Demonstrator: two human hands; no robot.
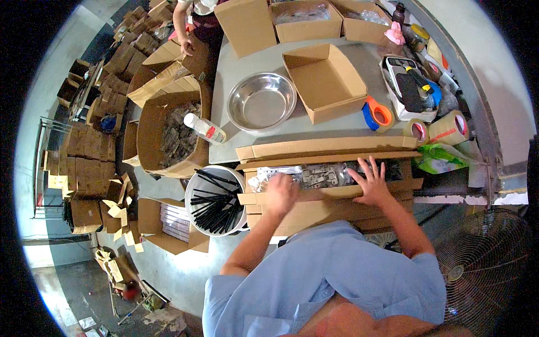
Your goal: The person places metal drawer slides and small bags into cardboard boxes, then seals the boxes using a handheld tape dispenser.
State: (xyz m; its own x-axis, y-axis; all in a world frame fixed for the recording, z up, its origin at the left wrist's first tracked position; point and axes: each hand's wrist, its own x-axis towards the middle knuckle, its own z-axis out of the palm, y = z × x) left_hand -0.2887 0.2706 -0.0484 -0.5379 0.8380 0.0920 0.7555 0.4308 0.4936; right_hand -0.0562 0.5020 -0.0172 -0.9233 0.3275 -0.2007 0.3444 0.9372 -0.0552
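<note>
A long, narrow cardboard box (331,150) lies open before me, its flaps folded outward. Inside are clear plastic bags of small metal parts (323,176) and some pale, slotted strips (283,170). My left hand (282,195) reaches into the left end, its fingers curled down by the strips and crinkled plastic; whatever is under the fingertips is hidden. Over the right part of the box, my right hand (371,182) is spread wide, touching the bagged contents and the near edge. Dark contents show at the box's right end.
Beyond stand a steel basin (261,102) and an open carton (325,84). Tape rolls (449,130) and a green pouch (441,159) lie right. Left are a bucket of black rods (216,199), a white bottle (205,128) and a large carton (147,135). Another person's hand (186,46) shows far left.
</note>
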